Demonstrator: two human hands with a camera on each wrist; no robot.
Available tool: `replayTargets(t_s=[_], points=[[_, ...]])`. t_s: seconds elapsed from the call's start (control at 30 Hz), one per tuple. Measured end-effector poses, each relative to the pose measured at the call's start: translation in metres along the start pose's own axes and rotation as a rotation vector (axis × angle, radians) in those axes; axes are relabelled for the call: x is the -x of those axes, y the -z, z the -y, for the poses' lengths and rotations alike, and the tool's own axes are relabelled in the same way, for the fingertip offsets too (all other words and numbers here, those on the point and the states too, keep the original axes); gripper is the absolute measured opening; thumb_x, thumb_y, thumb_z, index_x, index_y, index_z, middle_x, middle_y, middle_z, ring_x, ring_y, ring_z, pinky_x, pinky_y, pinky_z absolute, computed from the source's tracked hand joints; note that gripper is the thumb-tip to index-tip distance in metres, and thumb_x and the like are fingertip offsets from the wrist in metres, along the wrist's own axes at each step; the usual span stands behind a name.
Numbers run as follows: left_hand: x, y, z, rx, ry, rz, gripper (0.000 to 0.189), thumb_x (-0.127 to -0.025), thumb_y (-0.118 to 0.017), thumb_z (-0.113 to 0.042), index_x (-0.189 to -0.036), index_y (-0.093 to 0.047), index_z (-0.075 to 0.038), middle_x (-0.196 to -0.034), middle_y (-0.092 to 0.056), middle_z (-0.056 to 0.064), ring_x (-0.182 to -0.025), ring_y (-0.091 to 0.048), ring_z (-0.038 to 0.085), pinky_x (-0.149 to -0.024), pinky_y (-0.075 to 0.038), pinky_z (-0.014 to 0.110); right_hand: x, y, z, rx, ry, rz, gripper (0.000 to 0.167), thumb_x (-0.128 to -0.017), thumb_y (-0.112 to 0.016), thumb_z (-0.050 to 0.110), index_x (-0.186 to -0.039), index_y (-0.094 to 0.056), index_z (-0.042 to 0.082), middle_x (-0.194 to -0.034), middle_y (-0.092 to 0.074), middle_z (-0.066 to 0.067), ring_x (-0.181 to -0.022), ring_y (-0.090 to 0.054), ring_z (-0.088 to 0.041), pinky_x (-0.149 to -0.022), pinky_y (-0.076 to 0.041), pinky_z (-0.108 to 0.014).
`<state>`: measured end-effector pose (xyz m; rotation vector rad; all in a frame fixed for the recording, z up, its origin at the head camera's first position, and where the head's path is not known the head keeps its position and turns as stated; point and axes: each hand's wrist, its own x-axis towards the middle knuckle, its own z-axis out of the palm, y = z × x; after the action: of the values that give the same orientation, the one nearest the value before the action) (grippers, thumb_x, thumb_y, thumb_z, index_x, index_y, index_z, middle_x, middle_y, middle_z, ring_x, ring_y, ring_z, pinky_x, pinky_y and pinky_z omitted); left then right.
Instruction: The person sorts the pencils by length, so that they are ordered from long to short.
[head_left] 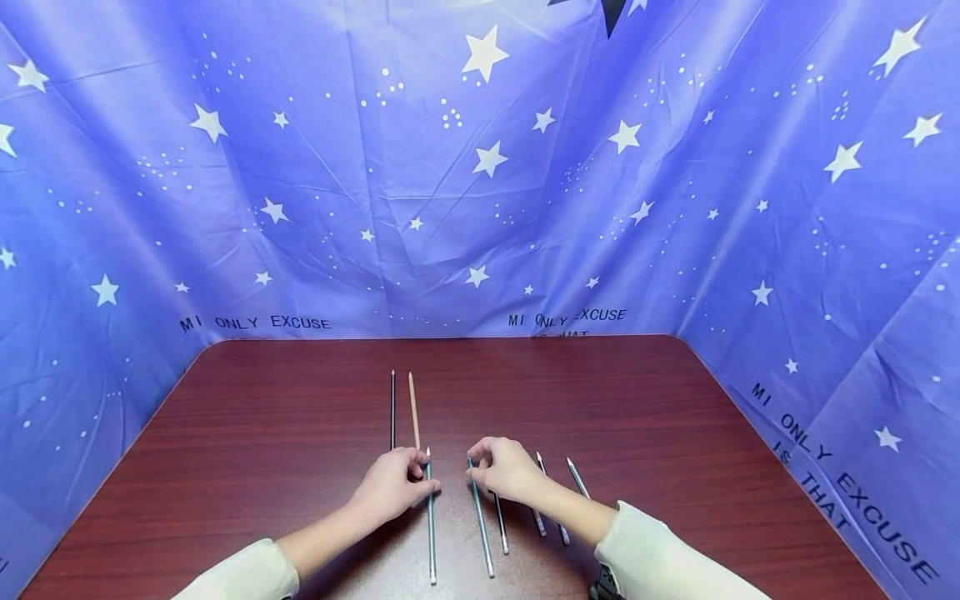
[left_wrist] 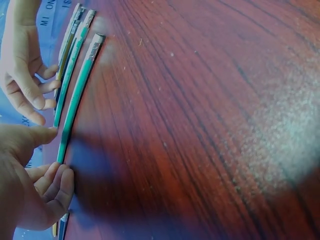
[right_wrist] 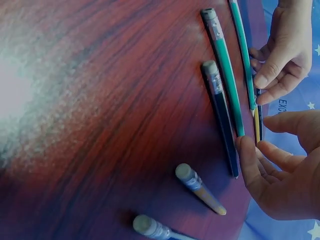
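My left hand (head_left: 397, 479) is around the pointed end of a green pencil (head_left: 431, 542), fingertips right at it and the thumb apart from the fingers in the left wrist view. Opposite it, my right hand (head_left: 506, 468) is at the tip of a second green pencil (head_left: 482, 533). One fingertip meets that pencil (right_wrist: 230, 85) in the right wrist view, with a gap to the thumb. Beyond the left hand lie a black pencil (head_left: 392, 408) and a tan pencil (head_left: 413, 408), their near ends hidden. A dark pencil (head_left: 502, 529) lies under the right hand.
Several more pencils, among them one with a pale eraser (head_left: 565, 537), lie partly beneath the right forearm. All rest on a dark red wooden table (head_left: 262, 417). A blue curtain with white stars (head_left: 420, 167) surrounds the table's back and sides.
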<state>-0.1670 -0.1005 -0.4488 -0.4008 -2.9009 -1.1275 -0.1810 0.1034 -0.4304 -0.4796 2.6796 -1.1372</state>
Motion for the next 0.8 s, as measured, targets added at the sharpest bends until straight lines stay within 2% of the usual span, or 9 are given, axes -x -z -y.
replayTargets(t_s=[0.33, 0.8], points=[[-0.001, -0.004, 0.003, -0.034, -0.008, -0.019, 0.040, -0.071, -0.079, -0.025, -0.102, -0.066, -0.002, -0.075, -0.059, -0.005, -0.069, -0.053, 0.007, -0.060, -0.044, 0.021, -0.001, -0.005, 0.005, 0.098, 0.003, -0.024, 0.028, -0.082, -0.068, 0.013, -0.105, -0.063, -0.001, -0.059, -0.056, 0.006, -0.043, -0.049, -0.004, -0.047, -0.040, -0.018], [0.000, -0.005, 0.001, -0.086, -0.014, -0.037, 0.042, -0.069, -0.080, -0.027, -0.101, -0.067, -0.003, -0.076, -0.059, -0.004, -0.069, -0.053, 0.007, -0.060, -0.046, 0.025, -0.004, -0.011, 0.005, 0.264, -0.001, -0.062, 0.037, -0.076, -0.073, 0.018, -0.107, -0.065, 0.000, -0.063, -0.055, 0.006, -0.055, -0.046, -0.003, -0.051, -0.040, -0.019]])
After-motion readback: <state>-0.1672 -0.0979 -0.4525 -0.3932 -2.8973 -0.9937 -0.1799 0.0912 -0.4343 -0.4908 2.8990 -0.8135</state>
